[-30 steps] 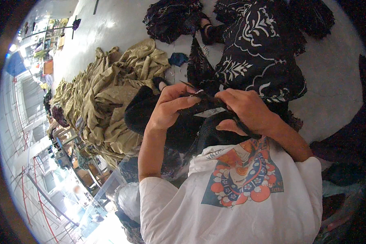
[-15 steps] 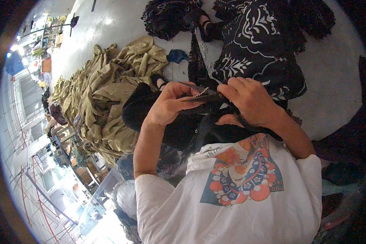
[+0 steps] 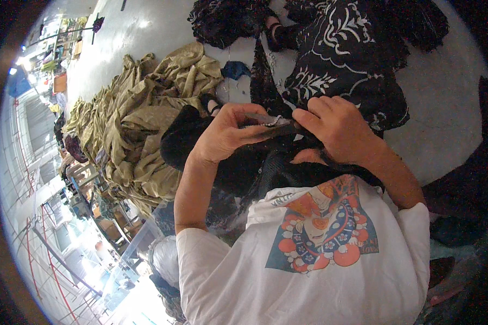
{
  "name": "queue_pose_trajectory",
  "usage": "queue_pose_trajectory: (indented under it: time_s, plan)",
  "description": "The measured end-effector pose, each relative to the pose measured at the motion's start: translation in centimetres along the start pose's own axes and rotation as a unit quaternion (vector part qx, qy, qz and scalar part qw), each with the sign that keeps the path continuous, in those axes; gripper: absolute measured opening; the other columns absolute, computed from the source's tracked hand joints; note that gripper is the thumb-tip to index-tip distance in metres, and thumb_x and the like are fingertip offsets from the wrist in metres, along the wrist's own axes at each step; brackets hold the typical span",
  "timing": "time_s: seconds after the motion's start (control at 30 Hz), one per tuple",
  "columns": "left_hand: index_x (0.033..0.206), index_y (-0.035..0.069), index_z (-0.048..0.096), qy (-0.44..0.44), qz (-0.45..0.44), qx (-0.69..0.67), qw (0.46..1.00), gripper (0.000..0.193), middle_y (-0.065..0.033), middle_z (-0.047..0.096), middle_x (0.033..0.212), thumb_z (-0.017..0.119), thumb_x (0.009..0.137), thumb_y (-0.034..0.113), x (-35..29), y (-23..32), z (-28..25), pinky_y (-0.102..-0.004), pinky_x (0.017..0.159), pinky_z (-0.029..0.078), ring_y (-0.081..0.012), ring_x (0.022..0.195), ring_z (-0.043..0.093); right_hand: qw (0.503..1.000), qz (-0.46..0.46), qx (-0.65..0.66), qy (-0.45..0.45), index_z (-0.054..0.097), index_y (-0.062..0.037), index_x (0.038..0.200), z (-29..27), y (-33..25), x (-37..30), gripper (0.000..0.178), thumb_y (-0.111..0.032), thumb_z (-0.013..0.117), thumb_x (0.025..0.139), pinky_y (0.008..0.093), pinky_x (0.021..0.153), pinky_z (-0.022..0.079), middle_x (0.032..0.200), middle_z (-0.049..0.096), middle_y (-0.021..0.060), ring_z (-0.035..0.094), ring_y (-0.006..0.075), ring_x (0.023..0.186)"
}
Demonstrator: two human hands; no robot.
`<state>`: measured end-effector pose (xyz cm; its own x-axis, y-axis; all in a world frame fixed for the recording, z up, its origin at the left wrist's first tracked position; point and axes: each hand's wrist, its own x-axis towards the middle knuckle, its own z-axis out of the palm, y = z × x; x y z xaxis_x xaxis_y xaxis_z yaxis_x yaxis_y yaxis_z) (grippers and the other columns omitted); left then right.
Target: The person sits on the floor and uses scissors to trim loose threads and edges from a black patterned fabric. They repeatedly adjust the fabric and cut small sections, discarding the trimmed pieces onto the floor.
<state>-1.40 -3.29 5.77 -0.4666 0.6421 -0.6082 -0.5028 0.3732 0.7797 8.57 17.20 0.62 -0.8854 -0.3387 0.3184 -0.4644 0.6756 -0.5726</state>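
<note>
Black fabric [image 3: 279, 130] with a short pale, bead-like edging is stretched between my two hands above my lap. My left hand [image 3: 228, 132] pinches its left end between thumb and fingers, a thin greyish strip showing in the gap. Close by on the right, my right hand [image 3: 336, 127] is closed, fingertips pressed on the other end of the fabric. What lies under those curled fingers is hidden. More black cloth [image 3: 298, 176] drapes over my lap below both hands.
A big heap of olive-gold fabric [image 3: 141, 124] lies on the floor to the left. Black cloth with white leaf embroidery [image 3: 347, 70] spreads ahead at right, and a dark frilly bundle [image 3: 228, 24] lies farther off. A small blue scrap [image 3: 236, 70] rests between them.
My left hand has shifted slightly and the fabric's greyish strip and pale edging have turned a little. Both hands keep their hold, and the view has moved slightly.
</note>
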Motion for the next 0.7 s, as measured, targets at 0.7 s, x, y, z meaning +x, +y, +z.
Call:
queue_pose_trajectory:
  time_s: [0.7]
  plan:
    - [0.091,-0.001,0.060,-0.004,0.036,0.087,0.996,0.017,-0.0033,0.063,0.084,0.064,0.074,0.001,0.1,0.2,0.2,-0.0187,0.068,0.044,-0.0053,0.075,0.055,0.999,0.035,0.020,-0.012,0.052,-0.0038,0.097,0.7,-0.7,0.0,0.053,-0.050,0.056,0.073,0.0354,0.060,0.045,0.080,0.051,0.0124,0.055,0.0262,0.075]
